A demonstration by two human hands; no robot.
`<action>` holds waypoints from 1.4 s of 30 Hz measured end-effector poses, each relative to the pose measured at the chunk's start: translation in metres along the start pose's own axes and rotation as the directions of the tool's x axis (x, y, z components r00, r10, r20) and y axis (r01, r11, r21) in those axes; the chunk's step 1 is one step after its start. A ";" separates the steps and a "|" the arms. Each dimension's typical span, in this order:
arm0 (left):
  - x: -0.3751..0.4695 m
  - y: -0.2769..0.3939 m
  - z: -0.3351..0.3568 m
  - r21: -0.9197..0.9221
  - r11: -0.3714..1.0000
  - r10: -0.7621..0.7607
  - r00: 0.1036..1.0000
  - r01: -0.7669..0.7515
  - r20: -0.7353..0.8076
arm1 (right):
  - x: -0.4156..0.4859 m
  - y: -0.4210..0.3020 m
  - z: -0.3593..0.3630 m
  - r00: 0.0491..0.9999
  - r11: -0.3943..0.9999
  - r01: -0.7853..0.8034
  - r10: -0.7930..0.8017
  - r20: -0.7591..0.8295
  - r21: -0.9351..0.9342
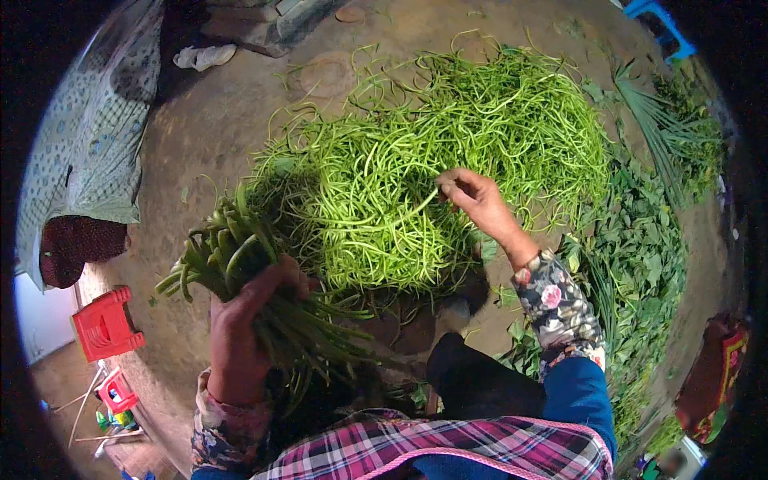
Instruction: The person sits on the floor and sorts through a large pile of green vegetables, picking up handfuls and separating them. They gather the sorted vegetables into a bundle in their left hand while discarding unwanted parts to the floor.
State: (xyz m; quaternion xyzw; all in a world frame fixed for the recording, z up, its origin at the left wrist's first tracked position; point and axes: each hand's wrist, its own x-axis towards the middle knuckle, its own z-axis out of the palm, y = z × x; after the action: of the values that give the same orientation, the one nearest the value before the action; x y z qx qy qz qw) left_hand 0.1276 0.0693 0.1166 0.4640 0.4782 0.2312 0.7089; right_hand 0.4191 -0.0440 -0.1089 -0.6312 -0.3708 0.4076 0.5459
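Note:
A thick bundle of long green leaf stalks (225,255) is gripped in my left hand (249,318), at the lower left. Its bunched ends point up and left, while the other ends fan out below the hand. My right hand (471,192) pinches the tip of a single pale-green stalk (411,213) between thumb and fingers. This stalk stretches down and left over a broad, tangled heap of loose stalks (372,174) on the floor in front of me. The heap spreads away to the upper right. The left fingertips are partly hidden behind the bundle.
Stripped green leaves (651,270) lie piled along the right, with a palm-like frond (648,108) beyond them. A blue plastic stool (666,33) stands at the far right. Patterned cloth (96,144) hangs at the left above a red plastic stool (108,324). A crumpled white item (204,57) lies upper left.

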 end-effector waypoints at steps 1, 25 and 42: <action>0.001 0.000 -0.003 0.015 1.000 0.017 0.999 -0.017 0.034 | -0.004 -0.010 -0.005 0.999 0.995 -0.040 0.037 0.040 0.091; -0.008 0.000 0.003 0.006 0.995 -0.100 0.995 0.100 0.007 | -0.076 0.098 -0.099 0.739 0.841 -0.315 0.508 -0.442 0.441; 0.001 -0.003 0.005 0.087 0.992 -0.086 0.996 0.087 -0.013 | -0.026 0.104 -0.034 0.973 0.606 -0.231 0.142 -0.183 -0.761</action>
State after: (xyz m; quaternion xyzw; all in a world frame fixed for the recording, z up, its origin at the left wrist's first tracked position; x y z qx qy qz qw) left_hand 0.1324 0.0661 0.1144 0.4723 0.5109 0.1815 0.6950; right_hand 0.4421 -0.0945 -0.2069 -0.8600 -0.4135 0.2290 0.1924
